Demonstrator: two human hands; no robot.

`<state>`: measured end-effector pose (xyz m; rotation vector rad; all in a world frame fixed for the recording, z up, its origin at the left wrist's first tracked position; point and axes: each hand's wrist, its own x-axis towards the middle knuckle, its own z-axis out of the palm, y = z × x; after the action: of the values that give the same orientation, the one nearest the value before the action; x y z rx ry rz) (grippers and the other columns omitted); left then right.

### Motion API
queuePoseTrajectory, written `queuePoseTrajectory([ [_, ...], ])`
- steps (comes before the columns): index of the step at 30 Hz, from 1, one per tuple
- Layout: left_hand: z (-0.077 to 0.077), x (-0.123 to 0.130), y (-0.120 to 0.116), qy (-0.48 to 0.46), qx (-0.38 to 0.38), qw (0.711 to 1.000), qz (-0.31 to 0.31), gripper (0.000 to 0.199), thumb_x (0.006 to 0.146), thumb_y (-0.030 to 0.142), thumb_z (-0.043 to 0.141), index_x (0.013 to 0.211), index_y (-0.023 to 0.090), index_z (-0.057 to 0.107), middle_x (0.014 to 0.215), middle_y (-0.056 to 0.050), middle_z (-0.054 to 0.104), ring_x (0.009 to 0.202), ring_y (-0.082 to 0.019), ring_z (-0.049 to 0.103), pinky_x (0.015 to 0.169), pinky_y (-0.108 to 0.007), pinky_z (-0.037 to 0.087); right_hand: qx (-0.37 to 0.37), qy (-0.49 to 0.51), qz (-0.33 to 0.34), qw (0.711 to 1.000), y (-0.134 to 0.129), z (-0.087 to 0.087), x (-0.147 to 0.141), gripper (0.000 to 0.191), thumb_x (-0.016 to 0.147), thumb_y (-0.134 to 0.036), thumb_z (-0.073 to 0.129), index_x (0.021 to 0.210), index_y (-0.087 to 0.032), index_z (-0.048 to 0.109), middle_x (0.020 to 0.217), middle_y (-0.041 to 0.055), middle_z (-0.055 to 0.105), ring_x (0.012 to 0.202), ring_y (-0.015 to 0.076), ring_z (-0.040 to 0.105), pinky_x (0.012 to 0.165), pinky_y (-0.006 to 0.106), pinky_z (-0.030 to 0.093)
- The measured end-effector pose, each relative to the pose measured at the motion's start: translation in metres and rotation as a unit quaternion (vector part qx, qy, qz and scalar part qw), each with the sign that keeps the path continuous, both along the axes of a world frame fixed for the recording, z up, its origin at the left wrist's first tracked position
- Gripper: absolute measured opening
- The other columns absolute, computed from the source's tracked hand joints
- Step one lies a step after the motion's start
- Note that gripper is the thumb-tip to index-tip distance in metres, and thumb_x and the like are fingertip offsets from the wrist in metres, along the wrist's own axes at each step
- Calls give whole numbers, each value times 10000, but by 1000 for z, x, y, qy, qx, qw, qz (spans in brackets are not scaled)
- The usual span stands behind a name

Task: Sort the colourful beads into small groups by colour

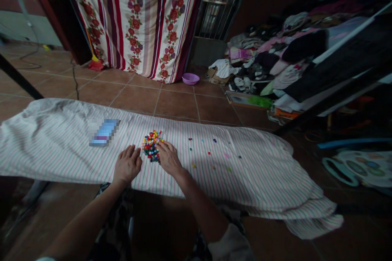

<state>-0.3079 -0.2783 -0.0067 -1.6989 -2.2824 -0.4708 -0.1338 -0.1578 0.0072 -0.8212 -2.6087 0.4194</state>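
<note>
A pile of small multicoloured pieces [150, 147] lies on a striped cloth [70, 159]. My right hand [168, 158] reaches onto the right side of the pile, its fingertips among the pieces; whether it pinches one is too small to tell. Just left of the pile my left hand [128, 164] rests on the cloth, fingers spread and holding nothing. To the right, several single pieces are set apart in loose rows, among them a red one [209, 153], a yellow one [193, 166] and a dark one [240, 157].
A blurred-out phone-like object [105, 132] lies on the cloth at the left. Beyond the cloth, a purple basin [190, 79] stands on the tiled floor beside a floral curtain [134, 20]. Clothes are heaped at the back right, and dark bars flank the cloth.
</note>
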Motion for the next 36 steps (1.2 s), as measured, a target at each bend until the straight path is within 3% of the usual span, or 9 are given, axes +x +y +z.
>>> queuePoseTrajectory([
  [10,3,1,0,-20,1,1000,0,407,866,288,391,1206,199,597,1300,-136,568,1259,-277,472,1013,-448,398,-24,15,-92,995,13,-8,-2,389,955,-216,378,1307,-195,543,1349,89,536,1277,225,377,1052,424,339],
  [17,2,2,0,-7,-3,1000,2,410,880,293,364,1201,180,593,1302,-143,563,1252,-274,474,1015,-435,385,-37,32,-98,994,21,1,-14,359,954,-197,393,1237,-260,605,1211,48,619,1188,237,416,1007,392,341],
  [28,2,1,0,8,-6,1000,0,400,880,286,373,1197,184,594,1302,-137,565,1251,-274,474,1004,-426,390,12,-70,-125,990,31,23,-38,233,929,-222,477,1083,-239,652,1040,97,631,1046,254,446,885,387,355],
  [36,0,-1,0,31,-11,999,0,402,885,292,381,1206,177,594,1304,-134,567,1251,-268,481,1003,-413,395,27,-75,-135,988,28,20,-37,160,933,-268,503,1007,-225,638,1005,66,662,1024,227,472,869,348,356],
])
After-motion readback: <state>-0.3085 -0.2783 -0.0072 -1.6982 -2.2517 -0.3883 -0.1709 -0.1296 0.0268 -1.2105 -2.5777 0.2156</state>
